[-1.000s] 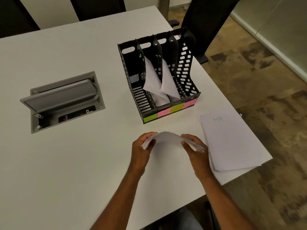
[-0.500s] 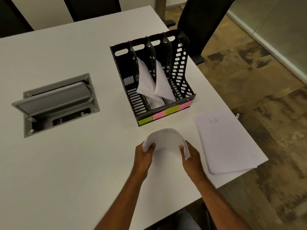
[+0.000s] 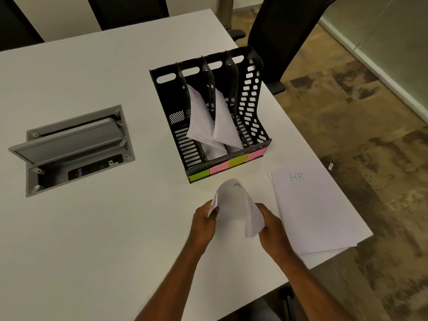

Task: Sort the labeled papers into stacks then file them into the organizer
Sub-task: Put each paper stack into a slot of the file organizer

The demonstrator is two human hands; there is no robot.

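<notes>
A stack of white papers [image 3: 234,205] is bent into a tight arch just above the table, in front of the organizer. My left hand [image 3: 205,222] grips its left edge and my right hand [image 3: 271,224] grips its right edge. The black organizer [image 3: 252,112] has several upright slots with green, pink and yellow sticky labels along its front. Its two middle slots each hold curled white papers [image 3: 208,121]; the leftmost slot looks bare. A flat stack marked "HR" [image 3: 310,205] lies to the right, near the table corner.
A grey cable box [image 3: 74,147] with its lid raised is sunk into the white table [image 3: 92,239] at the left. A black office chair [image 3: 282,31] stands behind the organizer. The table's right edge runs close to the HR stack.
My hands have come closer together, so the held stack bends from a shallow curve into a steep arch. The view has shifted slightly; the organizer and HR stack stay put.
</notes>
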